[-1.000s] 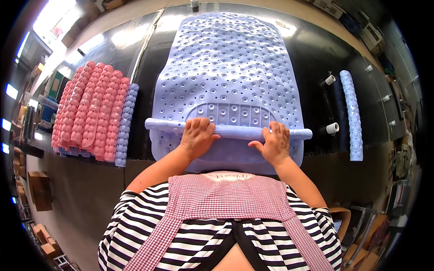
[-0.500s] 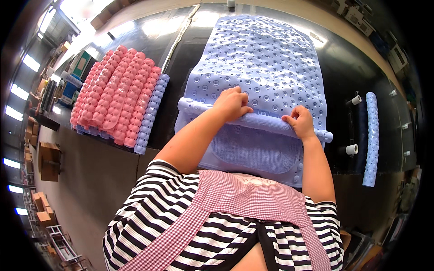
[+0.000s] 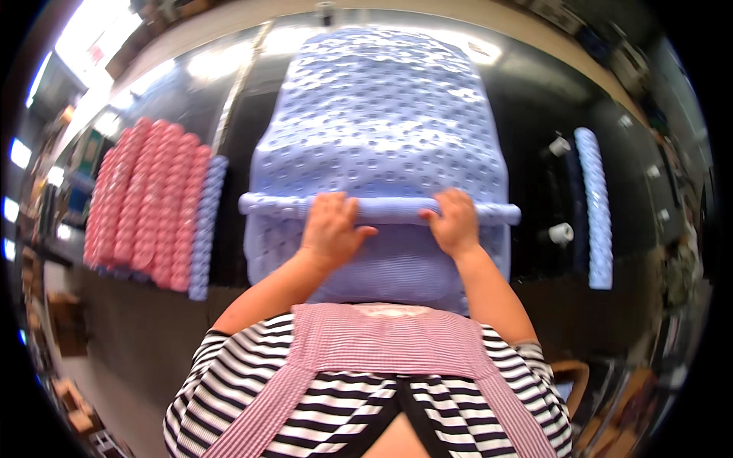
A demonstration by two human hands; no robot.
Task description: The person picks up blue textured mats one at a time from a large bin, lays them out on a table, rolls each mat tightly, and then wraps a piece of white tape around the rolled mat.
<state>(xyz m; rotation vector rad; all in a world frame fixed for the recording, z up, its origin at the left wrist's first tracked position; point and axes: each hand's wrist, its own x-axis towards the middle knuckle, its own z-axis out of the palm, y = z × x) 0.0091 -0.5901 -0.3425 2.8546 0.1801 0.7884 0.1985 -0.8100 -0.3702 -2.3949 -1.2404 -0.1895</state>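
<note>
Though the apron (image 3: 397, 340) partly hid the near edge of the mat (image 3: 379, 153), I saw left hand (image 3: 330, 229) and right hand (image 3: 456, 223) half-curled over its roll (image 3: 393, 208), on the table (image 3: 531, 183); whether they gripped, I couldn't tell.

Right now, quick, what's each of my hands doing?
Left hand: laid over the blue roll across the blue mat, thumb spread; grip can't be told.
Right hand: over the same roll, thumb spread; grip can't be told.

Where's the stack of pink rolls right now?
Head view, left side: the pink rolls sit near the front edge of the black table, immediately left of a blue roll; the blue mat lies farther right.
</note>
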